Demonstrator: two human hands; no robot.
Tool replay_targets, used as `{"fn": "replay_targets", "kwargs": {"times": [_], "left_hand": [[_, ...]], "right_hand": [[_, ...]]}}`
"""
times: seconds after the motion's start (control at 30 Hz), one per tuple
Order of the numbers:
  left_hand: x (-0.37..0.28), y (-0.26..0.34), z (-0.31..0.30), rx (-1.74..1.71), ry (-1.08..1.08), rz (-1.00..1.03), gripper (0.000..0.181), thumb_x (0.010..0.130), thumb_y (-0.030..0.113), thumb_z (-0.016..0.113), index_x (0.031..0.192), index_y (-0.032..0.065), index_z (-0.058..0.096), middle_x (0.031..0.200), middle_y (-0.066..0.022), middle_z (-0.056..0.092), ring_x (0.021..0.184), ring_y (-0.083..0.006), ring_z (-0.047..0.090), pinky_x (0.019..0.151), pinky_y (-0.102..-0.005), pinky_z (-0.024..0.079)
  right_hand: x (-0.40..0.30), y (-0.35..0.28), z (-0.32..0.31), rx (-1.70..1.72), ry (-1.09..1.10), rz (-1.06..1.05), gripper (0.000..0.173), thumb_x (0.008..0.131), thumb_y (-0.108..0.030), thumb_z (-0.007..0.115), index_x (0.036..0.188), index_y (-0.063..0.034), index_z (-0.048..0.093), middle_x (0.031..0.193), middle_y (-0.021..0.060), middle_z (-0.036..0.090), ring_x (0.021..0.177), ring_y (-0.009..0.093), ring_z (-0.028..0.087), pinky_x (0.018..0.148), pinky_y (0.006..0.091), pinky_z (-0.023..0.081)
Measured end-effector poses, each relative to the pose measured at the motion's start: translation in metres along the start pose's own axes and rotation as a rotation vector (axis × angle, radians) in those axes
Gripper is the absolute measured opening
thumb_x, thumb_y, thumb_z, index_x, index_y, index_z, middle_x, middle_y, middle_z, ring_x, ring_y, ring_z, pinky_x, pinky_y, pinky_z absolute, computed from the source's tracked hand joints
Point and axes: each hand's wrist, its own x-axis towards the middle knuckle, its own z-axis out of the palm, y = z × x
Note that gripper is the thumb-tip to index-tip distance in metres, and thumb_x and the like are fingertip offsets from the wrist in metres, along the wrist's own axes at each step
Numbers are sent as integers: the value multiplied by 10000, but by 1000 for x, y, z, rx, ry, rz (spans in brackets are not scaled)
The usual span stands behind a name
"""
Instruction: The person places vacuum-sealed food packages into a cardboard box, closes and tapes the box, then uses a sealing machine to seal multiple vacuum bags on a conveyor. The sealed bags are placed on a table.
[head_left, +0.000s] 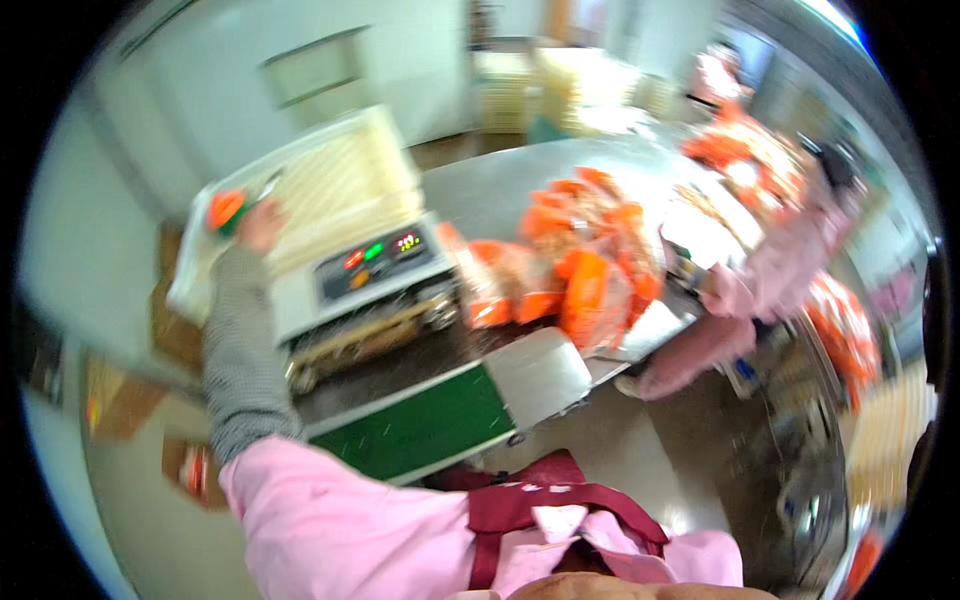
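My left hand (260, 226) reaches out at the far left, its fingers closed around a blurred orange-and-green object (226, 210). A small dark, shiny piece (270, 184) shows just beyond the fingers. The hand is over the left side of a large cream plastic tray (337, 187). That tray rests on a digital weighing scale (307, 304) with lit red and green readouts. To the scale's right, clear-and-orange plastic bags (592, 277) with pale brown contents lie heaped on a metal table (480, 180). My right hand is out of view.
A green conveyor belt (420, 424) with a metal end plate (540, 371) runs before me. A co-worker's pink sleeve (780, 262) leans over the table at right. Another person (716, 75) is farther back. Cream trays (585, 82) are stacked behind the table.
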Motion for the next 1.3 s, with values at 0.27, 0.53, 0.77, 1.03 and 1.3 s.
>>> {"fn": "replay_targets", "kwargs": {"times": [0.27,0.53,0.77,1.03,1.3], "left_hand": [[173,-139,50,493,135,-222,425,956,153,540,1379,121,550,1232,-167,652,1155,-332,625,993,-444,494],[165,-60,33,593,-150,-419,293,1041,187,428,1275,120,592,1123,-161,694,1006,-299,694,807,-437,558],[80,26,-13,159,221,-63,241,999,177,467,1171,102,617,1066,-197,688,989,-366,664,827,-462,506],[-201,185,-103,-215,-94,281,158,915,65,609,1039,-25,647,918,-112,672,870,-191,616,826,-315,478],[-498,308,-12,-274,-729,93,110,901,126,696,940,24,687,805,-50,665,737,-141,621,653,-307,505]], "right_hand": [[-73,-91,86,-158,-15,156,492,986,-411,615,1227,18,628,1011,117,745,931,208,706,840,350,569],[-96,-65,94,-166,-49,247,504,979,-430,619,1227,9,635,1013,112,745,926,202,705,842,349,567],[-62,-61,58,-433,-143,127,516,953,-481,613,1265,-71,640,1130,114,719,1007,248,691,899,369,547],[-113,-249,18,-404,90,-404,359,975,-354,622,1227,-103,665,1087,109,739,984,281,710,854,380,556],[-179,-314,36,-66,-411,-1260,321,947,-233,676,1231,-83,660,1012,100,740,865,205,696,783,343,543]]}}
